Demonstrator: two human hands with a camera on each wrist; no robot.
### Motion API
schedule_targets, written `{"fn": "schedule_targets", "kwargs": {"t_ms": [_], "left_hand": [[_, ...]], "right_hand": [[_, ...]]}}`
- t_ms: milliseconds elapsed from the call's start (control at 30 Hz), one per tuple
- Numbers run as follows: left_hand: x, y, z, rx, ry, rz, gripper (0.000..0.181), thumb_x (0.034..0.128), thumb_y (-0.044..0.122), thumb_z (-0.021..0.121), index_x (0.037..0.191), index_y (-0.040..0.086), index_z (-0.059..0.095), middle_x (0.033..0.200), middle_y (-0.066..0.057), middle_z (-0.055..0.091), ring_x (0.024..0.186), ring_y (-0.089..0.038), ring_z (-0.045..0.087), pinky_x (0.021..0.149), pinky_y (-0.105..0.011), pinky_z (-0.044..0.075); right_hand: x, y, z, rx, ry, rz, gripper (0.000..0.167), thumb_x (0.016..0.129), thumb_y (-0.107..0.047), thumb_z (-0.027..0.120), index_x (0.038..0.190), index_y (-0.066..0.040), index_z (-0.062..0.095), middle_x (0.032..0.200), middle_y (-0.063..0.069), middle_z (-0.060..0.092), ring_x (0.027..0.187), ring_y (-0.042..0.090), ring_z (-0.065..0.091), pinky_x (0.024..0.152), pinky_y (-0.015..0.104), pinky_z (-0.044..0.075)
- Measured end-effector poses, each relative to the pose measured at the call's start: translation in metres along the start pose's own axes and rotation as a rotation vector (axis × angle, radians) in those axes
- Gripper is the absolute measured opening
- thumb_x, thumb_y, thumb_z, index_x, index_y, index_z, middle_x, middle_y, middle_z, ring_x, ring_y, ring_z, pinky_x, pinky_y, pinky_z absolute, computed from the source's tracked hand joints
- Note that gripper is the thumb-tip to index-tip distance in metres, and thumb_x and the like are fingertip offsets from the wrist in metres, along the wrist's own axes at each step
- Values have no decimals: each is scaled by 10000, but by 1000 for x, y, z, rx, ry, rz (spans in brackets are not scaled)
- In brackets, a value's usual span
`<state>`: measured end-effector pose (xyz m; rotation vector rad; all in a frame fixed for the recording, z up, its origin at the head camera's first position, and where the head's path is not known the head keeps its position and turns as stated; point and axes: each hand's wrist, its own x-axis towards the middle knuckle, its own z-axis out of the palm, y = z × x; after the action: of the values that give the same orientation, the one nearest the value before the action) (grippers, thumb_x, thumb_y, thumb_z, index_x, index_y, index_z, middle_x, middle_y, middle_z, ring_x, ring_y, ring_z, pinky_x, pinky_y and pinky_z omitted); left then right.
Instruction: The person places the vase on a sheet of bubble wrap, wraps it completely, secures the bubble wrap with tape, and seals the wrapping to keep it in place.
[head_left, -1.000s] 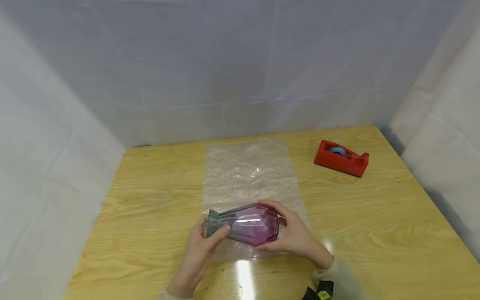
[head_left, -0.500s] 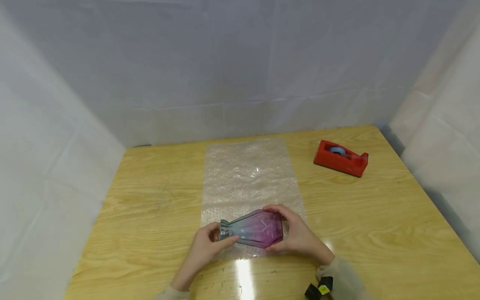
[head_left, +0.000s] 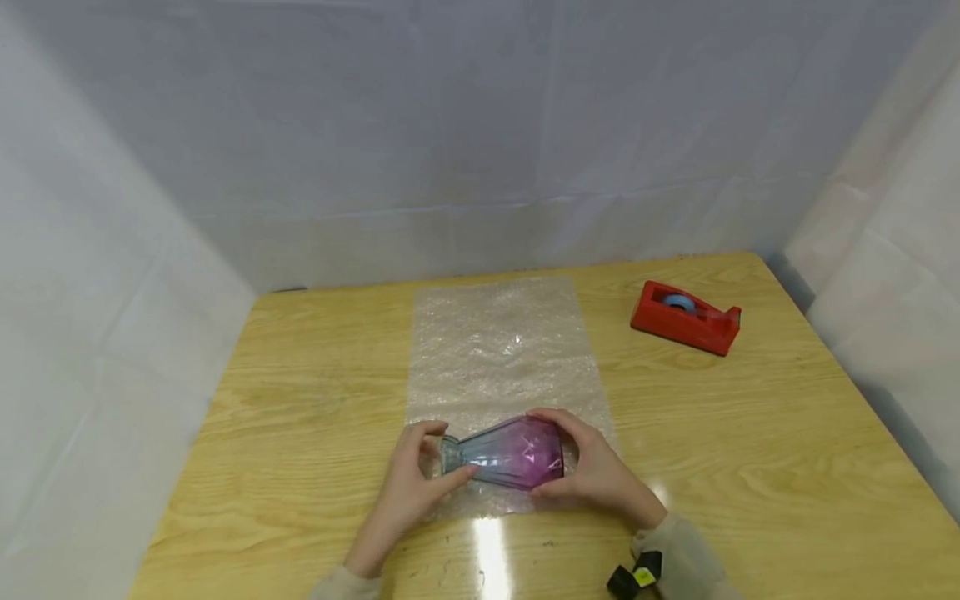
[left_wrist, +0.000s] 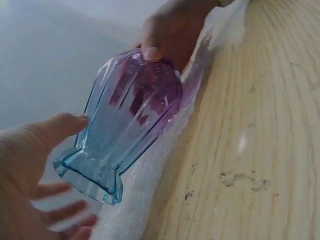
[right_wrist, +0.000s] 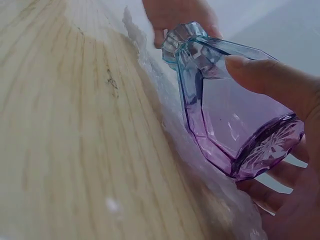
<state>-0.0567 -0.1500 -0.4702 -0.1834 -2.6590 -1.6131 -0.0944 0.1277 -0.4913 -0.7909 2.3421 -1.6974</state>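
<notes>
Blue-to-purple transparent faceted vase (head_left: 506, 454), held sideways; right hand (head_left: 592, 471) gripping base (right_wrist: 270, 147), left hand (head_left: 405, 483) loose around neck (left_wrist: 97, 162).

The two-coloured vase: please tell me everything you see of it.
The vase looks like clear tinted glass, blue at the neck and flared mouth, purple toward the base. Its sides are faceted, and the base bears a radiating pattern. It is held sideways over the plastic sheet, mouth to the left; whether they touch is unclear. The right hand grips the purple end; the thumb of the left hand lies by the neck.
</notes>
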Motion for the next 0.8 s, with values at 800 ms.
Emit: {"fn": "schedule_targets", "kwargs": {"t_ms": [800], "left_hand": [[-10, 10, 42, 804, -152, 678, 270, 654, 416, 851, 778, 243, 685, 1626, -227, 101, 1412, -545, 183, 1058, -718, 157]], "right_hand": [[0, 18, 1, 40, 3, 29, 937, 662, -251, 924, 1469, -166, 455, 1446, -4, 510, 1307, 234, 478, 1082, 439, 364]]}}
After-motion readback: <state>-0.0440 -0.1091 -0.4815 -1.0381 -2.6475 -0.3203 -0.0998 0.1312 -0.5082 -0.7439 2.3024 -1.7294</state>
